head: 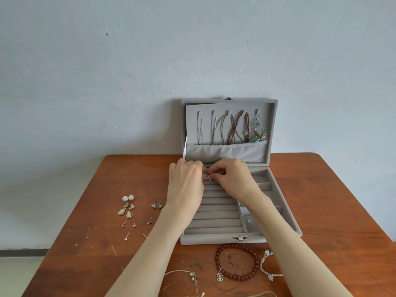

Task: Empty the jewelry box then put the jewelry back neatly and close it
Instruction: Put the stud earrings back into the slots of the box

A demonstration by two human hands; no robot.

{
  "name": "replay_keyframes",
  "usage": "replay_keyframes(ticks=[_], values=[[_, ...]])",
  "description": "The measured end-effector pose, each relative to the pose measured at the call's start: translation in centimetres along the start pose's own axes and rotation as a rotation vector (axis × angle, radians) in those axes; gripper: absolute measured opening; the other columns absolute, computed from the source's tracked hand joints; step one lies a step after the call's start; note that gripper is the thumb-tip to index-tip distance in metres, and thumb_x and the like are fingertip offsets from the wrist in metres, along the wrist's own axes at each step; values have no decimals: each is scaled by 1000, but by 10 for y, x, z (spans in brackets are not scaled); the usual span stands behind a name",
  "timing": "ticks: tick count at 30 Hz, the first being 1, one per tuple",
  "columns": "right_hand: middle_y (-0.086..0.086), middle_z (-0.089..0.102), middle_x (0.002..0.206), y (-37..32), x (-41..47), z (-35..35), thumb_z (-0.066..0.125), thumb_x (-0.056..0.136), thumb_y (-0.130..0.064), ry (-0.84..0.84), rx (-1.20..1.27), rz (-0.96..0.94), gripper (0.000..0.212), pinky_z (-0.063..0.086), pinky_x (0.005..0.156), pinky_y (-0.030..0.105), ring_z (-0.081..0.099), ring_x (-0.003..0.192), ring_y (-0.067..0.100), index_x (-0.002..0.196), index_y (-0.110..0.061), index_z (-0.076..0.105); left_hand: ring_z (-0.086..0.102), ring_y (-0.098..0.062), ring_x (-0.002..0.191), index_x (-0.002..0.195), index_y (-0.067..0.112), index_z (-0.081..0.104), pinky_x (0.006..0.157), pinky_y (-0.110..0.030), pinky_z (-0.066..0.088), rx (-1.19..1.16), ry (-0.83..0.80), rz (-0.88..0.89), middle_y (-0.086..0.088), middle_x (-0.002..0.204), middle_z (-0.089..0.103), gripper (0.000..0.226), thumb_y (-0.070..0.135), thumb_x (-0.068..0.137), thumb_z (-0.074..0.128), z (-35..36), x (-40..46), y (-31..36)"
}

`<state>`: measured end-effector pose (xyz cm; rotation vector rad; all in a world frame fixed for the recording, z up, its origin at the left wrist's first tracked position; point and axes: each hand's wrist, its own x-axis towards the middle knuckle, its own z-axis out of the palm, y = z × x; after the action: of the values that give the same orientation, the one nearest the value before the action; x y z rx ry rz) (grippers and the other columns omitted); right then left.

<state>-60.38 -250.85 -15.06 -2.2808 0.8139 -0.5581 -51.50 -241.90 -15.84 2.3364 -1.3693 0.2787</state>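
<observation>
The grey velvet jewelry box (285, 211) stands open on the wooden table, its lid (272, 129) upright against the wall. Necklaces and a dangling earring (260, 131) hang inside the lid above a pocket. My left hand (186, 181) and my right hand (233, 179) meet over the far ring rolls (216, 215), both pinching a small sparkly ring or earring (208, 178) between their fingertips. The fingertips hide most of that piece.
Left of the box lie pearl studs (128, 198), drop earrings (126, 211), small stud earrings (128, 225) and a crystal pair (156, 205). In front lie a red bead bracelet (236, 262), a silver bangle (266, 266) and a thin chain (188, 275).
</observation>
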Motion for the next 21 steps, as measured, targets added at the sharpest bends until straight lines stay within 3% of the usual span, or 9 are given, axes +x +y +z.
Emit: replay_keyframes(ticks=[6,11,16,18,21], values=[[9,70,92,3,-2,2,58,81,-1,8,-43,-46,17,38,72,15,52,77,12,92,-4,71,46,-22,101,104,17,66,72,-26,20,49,-28,34,-2,96,62,21,21,95,47,-1,0,-1],[11,63,96,3,-6,4,60,81,-2,3,-101,-108,17,43,79,27,57,86,23,96,-4,68,45,-20,104,108,20,63,73,-27,21,93,-53,87,1,100,59,23,22,96,44,-5,-3,-1],[11,61,105,0,-18,2,60,83,-6,41,-163,-210,26,45,86,32,56,98,26,109,-6,62,59,-23,85,99,17,69,71,-37,38,-6,50,215,0,87,64,16,20,84,63,-16,-17,-10],[11,61,107,-3,-23,0,61,85,-10,85,-238,-270,29,43,86,33,55,102,29,113,-6,61,59,-23,80,98,15,68,65,-35,43,-31,81,249,-1,86,62,18,17,80,68,-24,-23,-18],[13,63,99,-16,-29,0,62,82,-9,136,-275,-365,27,48,79,37,59,93,34,109,-5,63,58,-21,81,102,12,66,64,-30,44,-18,91,279,-3,90,60,22,15,80,67,-39,-32,-35]])
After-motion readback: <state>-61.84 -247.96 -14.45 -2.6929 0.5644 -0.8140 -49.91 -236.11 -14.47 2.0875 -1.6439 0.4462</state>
